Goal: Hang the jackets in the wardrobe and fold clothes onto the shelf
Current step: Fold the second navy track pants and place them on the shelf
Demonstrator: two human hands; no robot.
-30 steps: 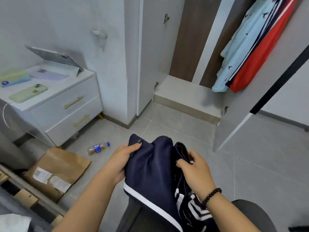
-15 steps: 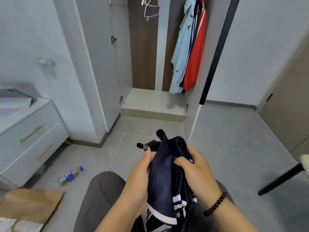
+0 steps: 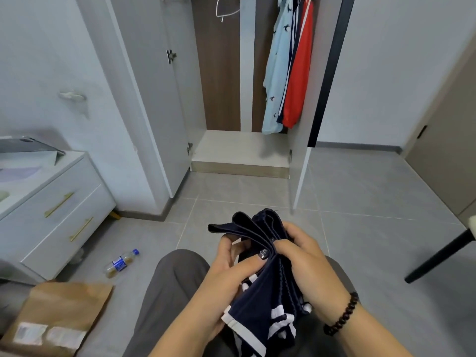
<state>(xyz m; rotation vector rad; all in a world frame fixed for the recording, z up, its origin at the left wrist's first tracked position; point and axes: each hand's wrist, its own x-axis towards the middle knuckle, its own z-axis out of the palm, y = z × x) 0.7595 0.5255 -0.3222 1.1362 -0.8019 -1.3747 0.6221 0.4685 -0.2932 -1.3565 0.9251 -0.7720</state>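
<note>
At the far left I saw a white drawer unit (image 3: 51, 202) against the wall, with a brown paper parcel (image 3: 61, 315) on the floor in front of it and a small plastic bottle (image 3: 121, 262) lying on its side on the tiles nearby. Further right, my left hand (image 3: 231, 279) was curled round the navy garment (image 3: 265, 287), thumb pressed across its bunched folds. The garment, dark blue with white stripes, was gathered between both hands above my lap in grey trousers (image 3: 175, 292). My right hand (image 3: 301, 256) gripped the same cloth from the other side, fingers pinching the folded edges, a dark bead bracelet (image 3: 342, 315) on the wrist. Beyond the hands the wardrobe (image 3: 242, 148) stood with both doors open; a light blue shirt (image 3: 275, 73) and a red jacket (image 3: 298, 73) hung at its right side, and an empty white hanger (image 3: 226, 9) hung to their left. At the far right a black chair leg (image 3: 438, 256) slanted over the floor.
</note>
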